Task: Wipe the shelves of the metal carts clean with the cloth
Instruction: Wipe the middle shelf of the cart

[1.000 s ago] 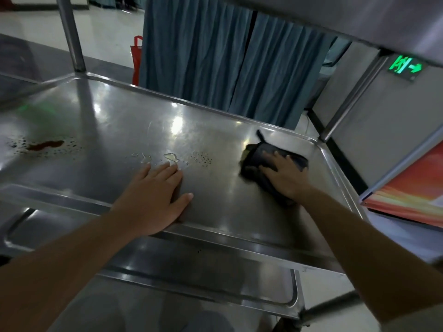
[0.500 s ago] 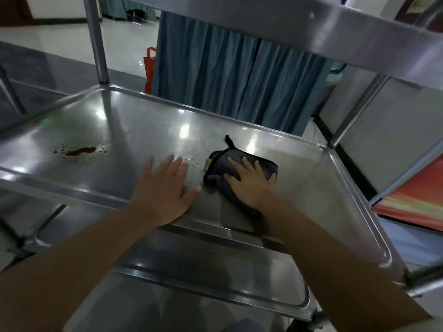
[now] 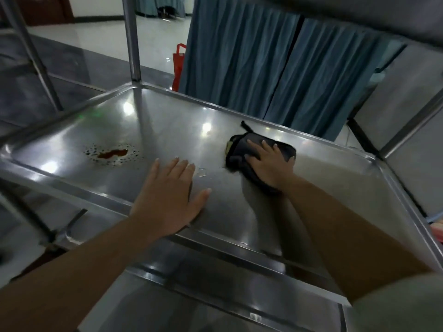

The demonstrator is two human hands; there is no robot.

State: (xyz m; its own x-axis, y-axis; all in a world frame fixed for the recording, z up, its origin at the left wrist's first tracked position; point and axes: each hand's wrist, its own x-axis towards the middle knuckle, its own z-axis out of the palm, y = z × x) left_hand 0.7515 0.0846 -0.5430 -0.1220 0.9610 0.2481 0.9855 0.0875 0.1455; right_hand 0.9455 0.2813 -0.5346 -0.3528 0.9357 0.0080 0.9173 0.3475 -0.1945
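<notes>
On the middle shelf (image 3: 323, 168) of a metal cart (image 3: 134, 39), a person's right hand (image 3: 269, 164) pressed a dark cloth (image 3: 239, 149) flat against the steel, fingers (image 3: 254, 146) spread apart over the bunched fabric.

The cloth lay right of centre on the shelf, while the left hand (image 3: 167, 200) rested palm-down near the front rim, fingers (image 3: 177, 166) straight and slightly parted, gripping nothing. A reddish-brown spill (image 3: 112, 153) ringed with droplets sat well apart to the far left, and small clear drops (image 3: 202, 172) lay between the two hands. Done well, the stroke probably called for firm, even pressure and overlapping passes leftward through the drops to the stain, with the cloth kept bunched under the palm so it lifted liquid rather than smearing it, and the left hand bracing the cart against rolling.
</notes>
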